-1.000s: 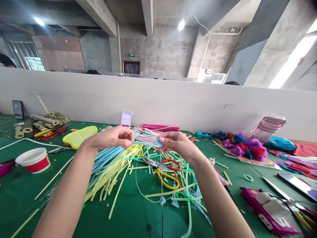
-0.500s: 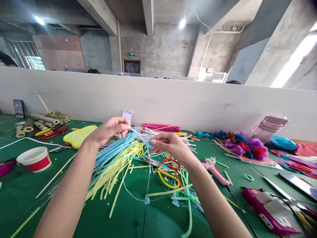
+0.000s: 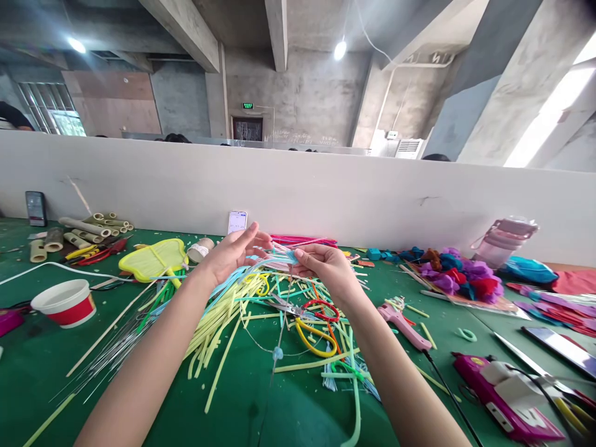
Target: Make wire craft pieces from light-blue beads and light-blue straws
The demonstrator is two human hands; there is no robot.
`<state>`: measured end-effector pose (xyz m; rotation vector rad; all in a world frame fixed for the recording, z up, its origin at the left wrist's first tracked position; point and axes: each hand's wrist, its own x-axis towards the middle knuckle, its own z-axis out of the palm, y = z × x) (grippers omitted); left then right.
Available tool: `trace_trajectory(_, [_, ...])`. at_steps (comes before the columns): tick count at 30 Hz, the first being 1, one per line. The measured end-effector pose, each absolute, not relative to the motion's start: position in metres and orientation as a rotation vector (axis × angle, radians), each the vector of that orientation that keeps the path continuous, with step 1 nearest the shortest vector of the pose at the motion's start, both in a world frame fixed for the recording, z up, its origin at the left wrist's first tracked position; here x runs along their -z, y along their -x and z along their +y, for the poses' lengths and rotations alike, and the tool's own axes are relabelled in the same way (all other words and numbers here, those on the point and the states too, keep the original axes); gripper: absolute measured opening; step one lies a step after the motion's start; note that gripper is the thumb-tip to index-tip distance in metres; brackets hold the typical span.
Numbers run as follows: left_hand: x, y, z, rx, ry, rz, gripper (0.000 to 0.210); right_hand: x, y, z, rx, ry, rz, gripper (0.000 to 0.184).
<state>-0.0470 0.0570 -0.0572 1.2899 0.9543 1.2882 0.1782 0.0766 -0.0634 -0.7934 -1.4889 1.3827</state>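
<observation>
My right hand [image 3: 322, 264] pinches a small light-blue fuzzy strip [image 3: 291, 256] between thumb and fingers. A thin wire hangs below it, with a little blue tuft [image 3: 278, 353] on it. To its left, my left hand [image 3: 237, 253] has its fingers loosely apart beside the blue strands; some of its fingertips are hard to make out. Under both hands lie a heap of yellow stems [image 3: 223, 316] and some light-blue stems, partly covered by my left forearm. Scissors with red and yellow handles [image 3: 316, 335] rest on the heap's right side.
On the green table stand a paper cup [image 3: 65, 304], a yellow fan-shaped piece [image 3: 153, 257] and bamboo pieces [image 3: 93, 230] at left. A pink glue gun [image 3: 405, 326], a magenta power strip [image 3: 507, 397], coloured tufts [image 3: 465, 273] and a bottle [image 3: 507, 242] are at right. A white partition [image 3: 298, 186] runs behind.
My left hand has moved right, toward my right hand, and its pinch has loosened. The bundle of blue stems shows less now, and the hanging tuft has risen slightly.
</observation>
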Motion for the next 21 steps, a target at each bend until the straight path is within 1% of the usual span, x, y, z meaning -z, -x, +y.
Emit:
trace_trajectory(4, [0.054, 0.048, 0.05, -0.988, -1.644, 1.063, 0.043, 0.063, -0.176, 0.071, -1.419, 0.804, -1.682, 0.038])
trace_trajectory(7, [0.053, 0.043, 0.046, -0.859, -1.764, 1.055, 0.032, 0.063, -0.175, 0.068, -1.463, 0.76, -1.729, 0.034])
trace_trajectory(10, [0.051, 0.041, 0.044, -0.859, -1.783, 1.059, 0.028, 0.062, -0.179, 0.07, -1.546, 0.739, -1.701, 0.038])
trace_trajectory(13, [0.049, 0.043, 0.043, -0.876, -1.785, 1.092, 0.025, 0.061, -0.186, 0.075, -1.588, 0.758, -1.749, 0.034])
trace_trajectory(16, [0.049, 0.045, 0.044, -0.877, -1.778, 1.128, 0.023, 0.061, -0.19, 0.078, -1.553, 0.785, -1.832, 0.03])
trace_trajectory(21, [0.052, 0.043, 0.048, -0.862, -1.763, 1.169, 0.025, 0.064, -0.188, 0.079, -1.473, 0.82, -1.933, 0.033])
